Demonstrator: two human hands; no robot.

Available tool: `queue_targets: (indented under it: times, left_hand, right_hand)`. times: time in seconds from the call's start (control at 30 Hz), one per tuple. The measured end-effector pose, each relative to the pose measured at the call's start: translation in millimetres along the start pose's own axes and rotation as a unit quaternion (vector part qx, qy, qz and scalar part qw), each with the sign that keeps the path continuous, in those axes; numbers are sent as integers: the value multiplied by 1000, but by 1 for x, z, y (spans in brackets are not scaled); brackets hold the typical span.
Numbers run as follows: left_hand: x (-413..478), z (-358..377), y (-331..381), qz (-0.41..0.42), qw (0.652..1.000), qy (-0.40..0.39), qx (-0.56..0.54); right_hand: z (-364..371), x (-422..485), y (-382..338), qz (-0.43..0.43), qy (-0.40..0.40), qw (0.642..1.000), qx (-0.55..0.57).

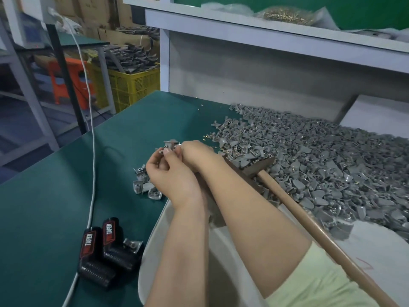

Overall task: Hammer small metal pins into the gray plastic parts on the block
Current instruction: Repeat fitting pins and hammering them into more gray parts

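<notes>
Left hand [172, 173] fingers [155, 162] pinch part [170, 143], raised mid-frame, likely for pin fitting. Right hand [194, 152] grip hidden, cannot tell. Hammer [309, 223] parked right, handle near.

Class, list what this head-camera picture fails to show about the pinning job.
All in the head view.
Pin: too small to find between the hands.
Right hand grip: fingers hidden behind its own back; the left hand pinches a part.
Block: mostly under the right forearm and the hammer.
Hammer handle's end: cut off by the bottom edge.
Shelf bag: contents blurred, too small to tell.
</notes>
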State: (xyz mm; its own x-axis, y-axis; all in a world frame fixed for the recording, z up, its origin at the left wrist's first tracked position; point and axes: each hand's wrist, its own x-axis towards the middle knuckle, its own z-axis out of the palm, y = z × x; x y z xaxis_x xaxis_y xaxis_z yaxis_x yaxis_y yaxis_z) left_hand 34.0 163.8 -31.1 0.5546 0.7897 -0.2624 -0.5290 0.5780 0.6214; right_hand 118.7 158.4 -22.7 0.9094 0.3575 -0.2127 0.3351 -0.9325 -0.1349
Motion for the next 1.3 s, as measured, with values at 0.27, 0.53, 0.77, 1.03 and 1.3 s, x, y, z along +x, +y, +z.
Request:
queue_targets:
  times: [0.27, 0.53, 0.77, 1.03, 1.3]
  left_hand:
    - [-1, 0, -3, 18, 999, 0, 36]
    - [-10, 1, -5, 65, 992, -50, 96]
    - [-30, 1, -13, 173, 809, -309, 468]
    - [-42, -2, -19, 219, 578, -343, 707]
    - [-40, -3, -16, 213, 567, -347, 716]
  right_hand:
    - [7, 7, 1, 28, -1, 998, 52]
    - [-3, -6, 18, 7, 135, 987, 83]
    - [-33, -87, 94, 37, 208, 874, 438]
    - [9, -131, 134, 74, 207, 800, 558]
    - [15, -125, 123, 58, 251, 876, 408]
